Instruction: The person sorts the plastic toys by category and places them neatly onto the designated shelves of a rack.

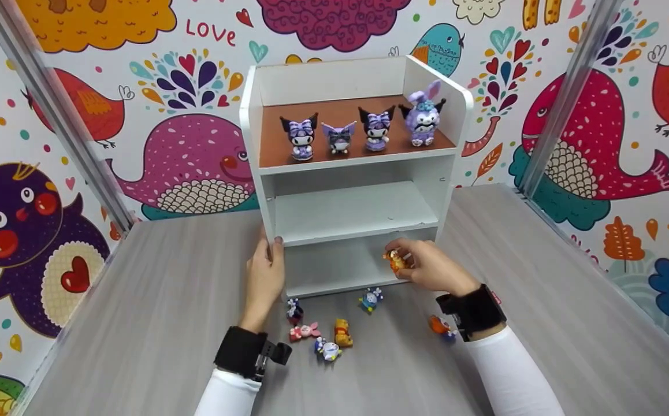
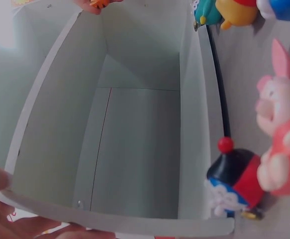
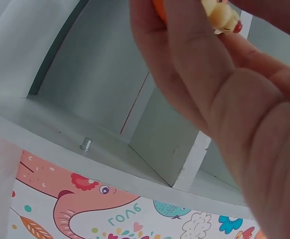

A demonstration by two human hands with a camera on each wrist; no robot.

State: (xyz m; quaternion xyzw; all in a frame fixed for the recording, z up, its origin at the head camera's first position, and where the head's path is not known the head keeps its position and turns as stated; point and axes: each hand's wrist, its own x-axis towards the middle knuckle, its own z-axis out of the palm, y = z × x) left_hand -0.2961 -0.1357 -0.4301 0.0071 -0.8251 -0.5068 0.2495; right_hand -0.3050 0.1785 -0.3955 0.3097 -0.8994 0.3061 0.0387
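My right hand [image 1: 430,268] pinches a small orange tiger figurine [image 1: 396,262] in front of the bottom compartment, toward its right end. In the right wrist view the tiger's pale muzzle and red nose [image 3: 238,27] poke out between the fingers. My left hand [image 1: 266,268] grips the left side panel of a white toy shelf [image 1: 279,222], thumb at the front edge and fingers around the outside. Just below that hand lies a figurine with a black hat [image 2: 232,162]. A pink piglet figurine [image 1: 304,331] lies beside it.
Several dark-eared figurines, one in a purple bunny hood [image 1: 422,118], stand on the brown top shelf [image 1: 346,112]. On the table lie a yellow bear [image 1: 343,333], a blue-and-white figurine [image 1: 327,349], a teal one [image 1: 371,300] and an orange one [image 1: 441,326] near my right wrist.
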